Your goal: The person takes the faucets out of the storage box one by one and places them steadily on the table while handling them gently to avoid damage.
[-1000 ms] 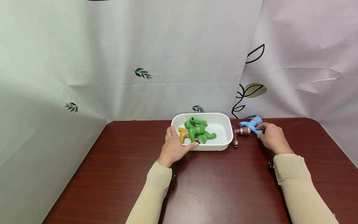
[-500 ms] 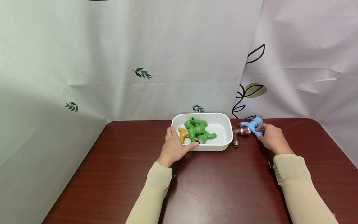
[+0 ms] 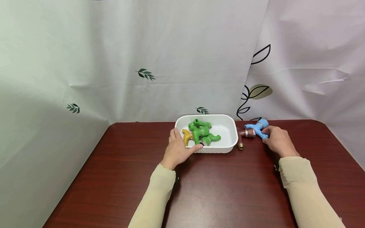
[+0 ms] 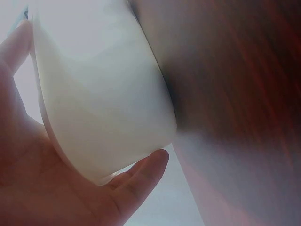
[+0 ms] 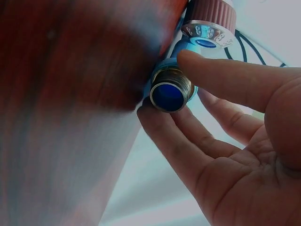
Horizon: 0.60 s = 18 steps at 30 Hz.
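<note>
My left hand [image 3: 175, 151] holds the near left corner of a white plastic tray [image 3: 229, 148], thumb on the front rim and fingers along the left side. The left wrist view has the tray's wall [image 4: 103, 103] between thumb and fingers. Green taps [image 3: 202, 131] and a yellow tap [image 3: 186, 136] lie in the tray's left part. To its right, my right hand [image 3: 278, 140] pinches a blue tap [image 3: 257, 127] by its inlet end. In the right wrist view, the inlet's brass thread [image 5: 170, 89] shows between thumb and fingers.
A brown tap [image 3: 243, 136] with a ridged knob lies between the tray and the blue tap, close to both. Everything stands near the back edge of the dark red wooden table [image 3: 216, 190]. A white leaf-printed curtain [image 3: 171, 63] hangs behind.
Almost nothing differs. The blue tap's inlet end has shifted very slightly in my right fingers; my left hand and the tray stay in place.
</note>
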{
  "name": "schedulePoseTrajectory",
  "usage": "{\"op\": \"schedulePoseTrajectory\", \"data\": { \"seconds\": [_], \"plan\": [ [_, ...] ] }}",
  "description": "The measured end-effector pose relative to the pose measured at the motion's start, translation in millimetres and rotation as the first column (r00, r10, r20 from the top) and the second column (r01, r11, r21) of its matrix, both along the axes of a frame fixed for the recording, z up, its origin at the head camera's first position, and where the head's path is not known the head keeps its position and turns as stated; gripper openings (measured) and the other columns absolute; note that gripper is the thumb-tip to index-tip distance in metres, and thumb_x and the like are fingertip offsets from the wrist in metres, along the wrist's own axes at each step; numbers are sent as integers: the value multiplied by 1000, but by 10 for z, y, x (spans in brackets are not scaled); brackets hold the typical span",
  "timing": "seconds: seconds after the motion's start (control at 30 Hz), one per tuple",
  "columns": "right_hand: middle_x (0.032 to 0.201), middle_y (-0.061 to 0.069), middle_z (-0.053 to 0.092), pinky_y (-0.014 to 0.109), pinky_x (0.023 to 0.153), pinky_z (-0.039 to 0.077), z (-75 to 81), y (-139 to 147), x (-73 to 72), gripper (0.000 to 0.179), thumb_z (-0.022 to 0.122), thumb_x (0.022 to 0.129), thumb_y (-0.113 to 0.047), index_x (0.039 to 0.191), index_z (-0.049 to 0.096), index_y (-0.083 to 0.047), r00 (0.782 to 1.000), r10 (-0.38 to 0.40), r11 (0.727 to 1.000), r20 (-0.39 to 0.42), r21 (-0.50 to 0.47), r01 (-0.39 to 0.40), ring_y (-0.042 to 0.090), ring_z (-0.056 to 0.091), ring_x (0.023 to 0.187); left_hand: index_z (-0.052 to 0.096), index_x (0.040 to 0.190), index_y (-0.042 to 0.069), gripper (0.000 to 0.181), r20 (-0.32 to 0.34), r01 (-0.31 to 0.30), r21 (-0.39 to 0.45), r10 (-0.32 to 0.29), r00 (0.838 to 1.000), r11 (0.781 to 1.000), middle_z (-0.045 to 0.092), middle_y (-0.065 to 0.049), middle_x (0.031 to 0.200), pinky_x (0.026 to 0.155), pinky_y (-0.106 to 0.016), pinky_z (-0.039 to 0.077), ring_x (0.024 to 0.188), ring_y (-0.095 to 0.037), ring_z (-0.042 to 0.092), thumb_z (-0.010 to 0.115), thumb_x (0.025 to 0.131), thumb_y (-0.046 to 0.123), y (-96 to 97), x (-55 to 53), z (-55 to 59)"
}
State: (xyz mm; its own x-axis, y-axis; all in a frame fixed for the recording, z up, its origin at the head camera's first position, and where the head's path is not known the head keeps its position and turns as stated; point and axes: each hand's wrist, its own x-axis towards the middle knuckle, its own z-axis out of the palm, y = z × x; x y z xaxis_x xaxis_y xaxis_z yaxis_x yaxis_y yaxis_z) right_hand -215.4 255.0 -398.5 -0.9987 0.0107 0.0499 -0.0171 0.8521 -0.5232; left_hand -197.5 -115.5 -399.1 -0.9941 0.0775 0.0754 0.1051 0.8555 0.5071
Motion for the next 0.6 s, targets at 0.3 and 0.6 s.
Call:
{"op": "schedulePoseTrajectory", "data": {
  "seconds": [0.3,0.6],
  "plan": [
    [109,36,61,61,83,43,0,-20,2,38,72,86,-5,118,59,12,996,-18,1000,-85,-2,18,50,54,98,7,155,-13,131,2,1,1,-1,1000,1000,14,-27,160,100,-49,47,142,-44,29,73,77,69,2,-11,-4],
    [131,42,40,67,98,31,61,-162,28,49,65,91,-9,133,50,13,974,-119,991,-191,-82,105,61,31,123,8,154,-14,131,-11,3,1,-3,1000,1000,15,-27,158,98,-49,48,141,-45,31,73,76,69,3,1,12]
  ]
}}
